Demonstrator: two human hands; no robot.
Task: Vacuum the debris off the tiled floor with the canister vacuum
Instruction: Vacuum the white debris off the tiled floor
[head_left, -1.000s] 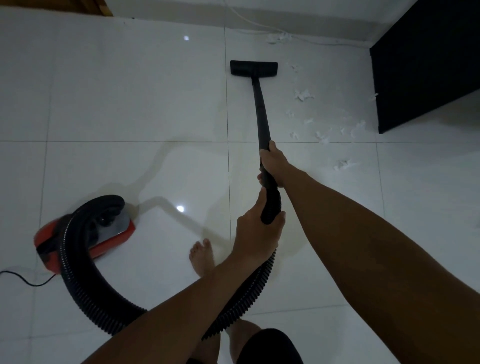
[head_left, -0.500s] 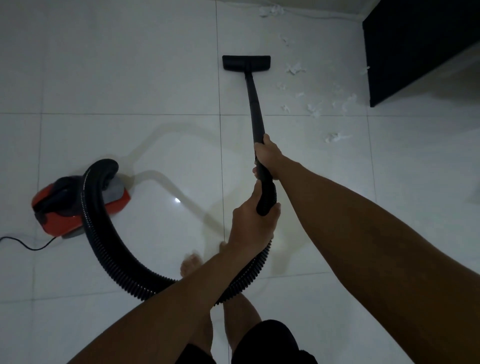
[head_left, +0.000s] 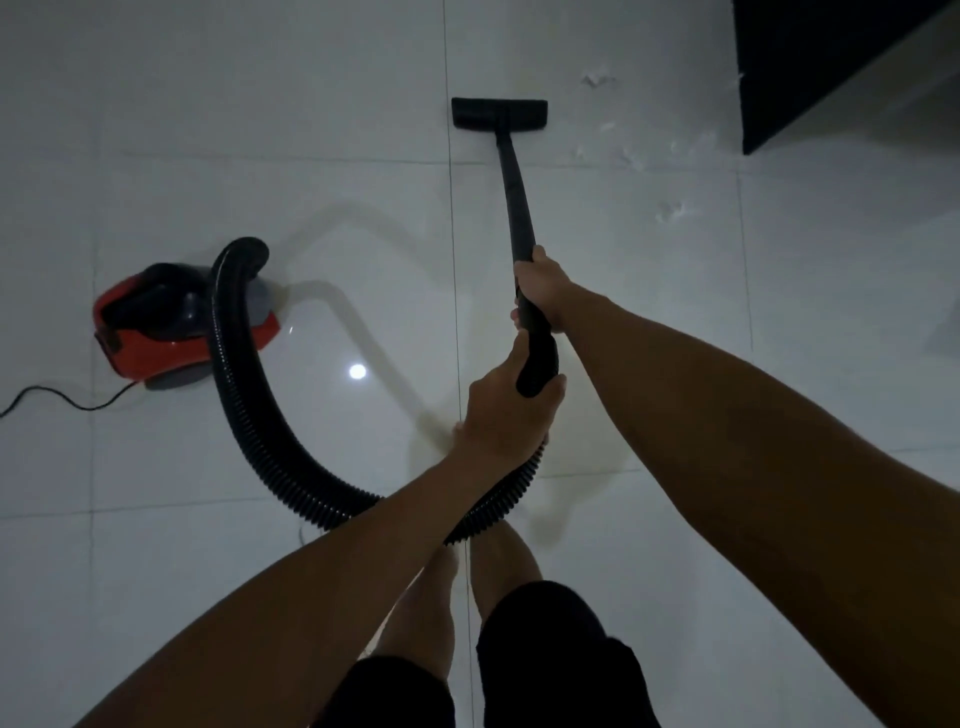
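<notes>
A black vacuum wand (head_left: 517, 208) runs away from me to a flat black floor head (head_left: 499, 113) lying on the white tiled floor (head_left: 260, 130). My right hand (head_left: 543, 288) grips the wand partway up. My left hand (head_left: 506, 415) grips the curved handle end just behind it. A ribbed black hose (head_left: 249, 415) loops from the handle to the red and black canister (head_left: 161, 332) at the left. White scraps of debris (head_left: 636, 156) lie to the right of the floor head, apart from it.
A dark cabinet (head_left: 810, 67) fills the upper right corner, with scraps near its base. The canister's power cord (head_left: 57, 397) trails off the left edge. My bare legs (head_left: 431, 597) stand under the hose loop.
The wand and floor head have been drawn back toward me and sit farther from the back wall. The view has tilted down, and the canister now shows more to the right.
</notes>
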